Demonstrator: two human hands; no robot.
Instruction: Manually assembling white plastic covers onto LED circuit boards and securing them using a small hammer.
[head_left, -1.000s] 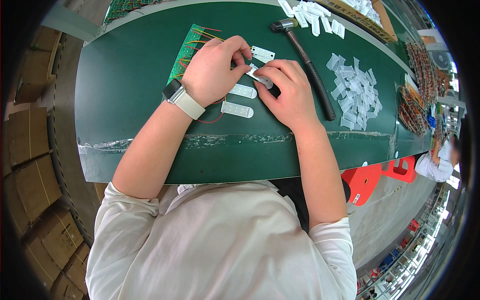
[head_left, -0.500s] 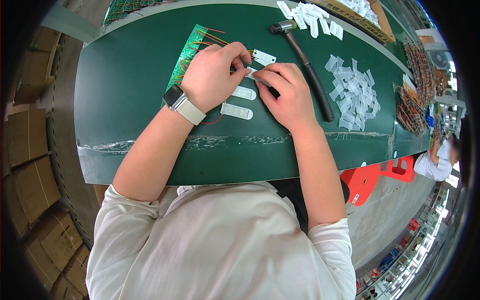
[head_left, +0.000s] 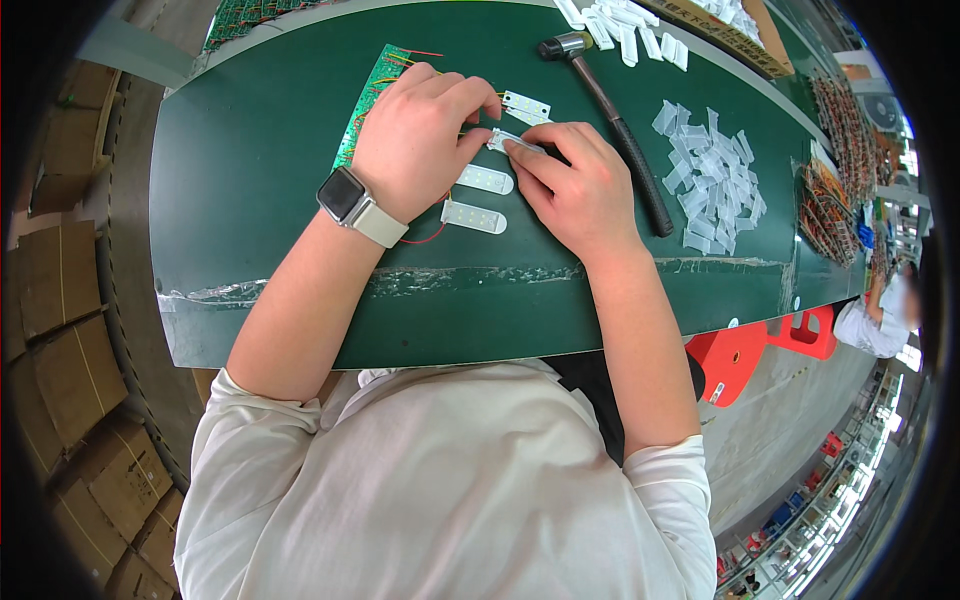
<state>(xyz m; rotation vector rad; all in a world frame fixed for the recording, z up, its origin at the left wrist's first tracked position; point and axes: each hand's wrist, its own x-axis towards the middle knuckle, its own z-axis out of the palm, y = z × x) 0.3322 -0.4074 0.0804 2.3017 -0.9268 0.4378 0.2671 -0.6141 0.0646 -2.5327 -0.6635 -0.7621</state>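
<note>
Pinching a small white LED strip piece (head_left: 503,139) between them, the left hand (head_left: 420,140) and the right hand (head_left: 575,190) meet above the middle of the dark green desk (head_left: 250,180). The left hand lies palm down with its fingers curled, thumb and forefinger closed on the near end of the piece; a smartwatch with a pale band (head_left: 352,203) sits on that wrist. The right hand comes in from the other side, its forefinger and thumb tips pressed on the same piece, the rest of the fingers folded.

Just below the held piece two more white LED strips lie flat on the desk: one (head_left: 485,180) close under the left thumb, the other (head_left: 473,217) nearer the person, with a thin red wire (head_left: 428,238) curving beside it. A further white piece (head_left: 526,105) lies just beyond the fingertips. A green circuit board (head_left: 372,85) with coloured wires shows partly under the left hand.

To the right of the right hand a hammer with a black handle (head_left: 625,150) lies slanted, its metal head pointing away. Further right is a loose heap of clear plastic covers (head_left: 712,175), and a row of white parts (head_left: 625,25) lies at the far edge. Clear tape (head_left: 400,280) runs along the near edge of the desk.
</note>
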